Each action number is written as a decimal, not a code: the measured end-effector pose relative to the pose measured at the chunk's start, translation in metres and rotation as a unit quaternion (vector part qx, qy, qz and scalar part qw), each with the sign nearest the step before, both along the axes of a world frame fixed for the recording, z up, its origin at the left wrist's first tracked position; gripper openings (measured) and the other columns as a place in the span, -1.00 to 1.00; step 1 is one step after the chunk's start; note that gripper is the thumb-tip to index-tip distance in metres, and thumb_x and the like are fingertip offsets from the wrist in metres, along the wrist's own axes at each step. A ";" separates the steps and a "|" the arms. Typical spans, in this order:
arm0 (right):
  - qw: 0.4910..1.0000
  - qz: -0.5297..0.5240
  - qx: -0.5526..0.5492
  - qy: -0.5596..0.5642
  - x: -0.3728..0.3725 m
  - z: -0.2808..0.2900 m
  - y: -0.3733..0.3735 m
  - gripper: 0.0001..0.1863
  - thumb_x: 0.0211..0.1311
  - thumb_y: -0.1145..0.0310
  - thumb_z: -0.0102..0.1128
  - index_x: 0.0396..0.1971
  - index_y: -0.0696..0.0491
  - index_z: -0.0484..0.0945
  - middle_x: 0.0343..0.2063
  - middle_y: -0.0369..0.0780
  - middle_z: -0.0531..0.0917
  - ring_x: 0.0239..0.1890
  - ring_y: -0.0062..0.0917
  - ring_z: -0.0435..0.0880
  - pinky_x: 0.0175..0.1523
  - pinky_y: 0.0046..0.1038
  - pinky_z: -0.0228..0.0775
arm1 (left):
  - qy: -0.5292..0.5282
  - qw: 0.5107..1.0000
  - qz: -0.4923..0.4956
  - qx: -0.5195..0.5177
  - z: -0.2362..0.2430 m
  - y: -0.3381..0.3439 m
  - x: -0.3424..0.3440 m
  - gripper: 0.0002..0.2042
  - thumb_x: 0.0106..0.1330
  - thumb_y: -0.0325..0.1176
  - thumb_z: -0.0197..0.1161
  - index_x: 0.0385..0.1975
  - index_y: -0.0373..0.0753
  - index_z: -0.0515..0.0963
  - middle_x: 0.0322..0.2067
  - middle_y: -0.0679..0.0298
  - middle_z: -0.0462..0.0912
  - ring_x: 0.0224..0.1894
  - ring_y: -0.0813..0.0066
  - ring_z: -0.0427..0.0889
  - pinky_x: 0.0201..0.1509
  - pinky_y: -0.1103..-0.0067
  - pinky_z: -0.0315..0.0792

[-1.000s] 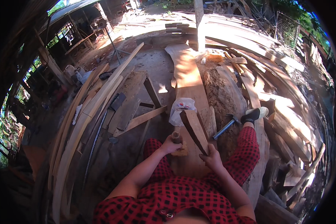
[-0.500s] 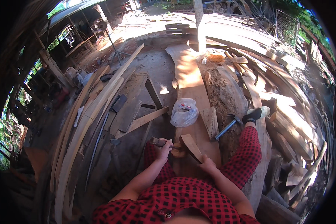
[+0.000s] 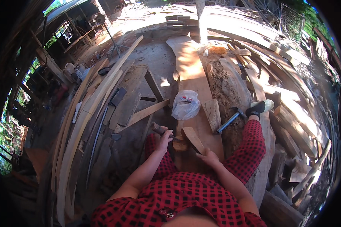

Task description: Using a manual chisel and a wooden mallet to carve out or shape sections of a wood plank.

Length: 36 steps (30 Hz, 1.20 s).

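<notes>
My left hand [image 3: 165, 139] is closed around a dark wooden-handled tool, which looks like a chisel [image 3: 158, 128]. Its handle sticks out to the upper left and its other end points right, over a small orange-brown wood block [image 3: 179, 145] between my knees. In my right hand [image 3: 210, 156] I grip the near end of a flat wood piece [image 3: 193, 139]. That piece slants up and left, its far end close to the tool and the block. Whether they touch I cannot tell. Below lies a long wide plank [image 3: 193, 72] running away from me.
On the plank, a clear plastic bag [image 3: 186, 105] sits beside a wedge-shaped offcut [image 3: 212, 114]. A hammer [image 3: 231, 120] rests on a rough log to the right, near my foot [image 3: 260, 108]. Long boards [image 3: 91, 109] and a handsaw [image 3: 98, 143] lie left; stacked timber [image 3: 291, 132] fills the right.
The whole view has shifted slightly, with the scene sitting higher. The chisel-like tool's handle is tilted more steeply, and the wood piece in my right hand has turned a little. Both grips are kept.
</notes>
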State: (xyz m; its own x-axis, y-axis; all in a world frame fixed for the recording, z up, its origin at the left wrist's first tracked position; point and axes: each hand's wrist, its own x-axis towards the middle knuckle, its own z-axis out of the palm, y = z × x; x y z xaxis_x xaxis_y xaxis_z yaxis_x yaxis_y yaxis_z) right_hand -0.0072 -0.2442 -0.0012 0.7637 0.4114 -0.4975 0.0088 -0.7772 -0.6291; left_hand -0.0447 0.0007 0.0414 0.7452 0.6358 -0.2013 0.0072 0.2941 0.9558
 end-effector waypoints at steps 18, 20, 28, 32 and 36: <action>0.974 -0.113 0.138 0.137 0.021 -0.039 0.001 -0.58 0.11 0.15 0.25 -0.26 0.16 0.34 -0.63 -0.17 0.55 -0.74 -0.48 0.55 -0.66 -0.41 0.36 | 0.009 0.999 0.045 -0.010 -0.007 0.027 -0.012 -0.82 0.11 -0.38 0.36 -0.38 -0.23 0.50 -0.47 0.28 0.54 -0.45 0.47 0.60 -0.36 0.42 0.61; 0.975 -0.109 0.128 0.143 0.019 -0.029 0.002 -0.58 0.11 0.14 0.25 -0.25 0.16 0.34 -0.63 -0.18 0.55 -0.74 -0.48 0.55 -0.66 -0.42 0.35 | 0.010 0.998 0.051 -0.026 -0.008 0.023 -0.015 -0.83 0.11 -0.40 0.35 -0.37 -0.23 0.49 -0.46 0.28 0.54 -0.45 0.46 0.60 -0.36 0.43 0.61; 0.979 -0.093 0.101 0.150 0.015 -0.014 0.001 -0.55 0.12 0.10 0.23 -0.22 0.14 0.33 -0.62 -0.19 0.55 -0.74 -0.48 0.55 -0.65 -0.42 0.35 | 0.002 0.996 0.077 -0.044 -0.023 0.026 -0.020 -0.86 0.11 -0.43 0.30 -0.38 -0.23 0.48 -0.46 0.28 0.55 -0.46 0.46 0.61 -0.41 0.44 0.61; 0.977 -0.107 0.087 0.162 0.016 -0.012 0.002 -0.61 0.15 0.14 0.21 -0.16 0.06 0.35 -0.64 -0.28 0.50 -0.75 -0.57 0.51 -0.71 -0.51 0.20 | 0.012 0.997 0.068 -0.045 -0.024 0.023 -0.019 -0.86 0.11 -0.42 0.30 -0.40 -0.22 0.48 -0.48 0.28 0.56 -0.48 0.46 0.60 -0.43 0.45 0.61; 0.979 -0.097 0.087 0.160 0.016 -0.007 0.003 -0.55 0.12 0.12 0.22 -0.17 0.13 0.33 -0.61 -0.19 0.55 -0.74 -0.49 0.55 -0.65 -0.42 0.35 | 0.022 0.996 0.072 -0.050 -0.033 0.030 -0.020 -0.85 0.11 -0.40 0.33 -0.42 -0.20 0.47 -0.47 0.26 0.58 -0.50 0.44 0.61 -0.42 0.43 0.61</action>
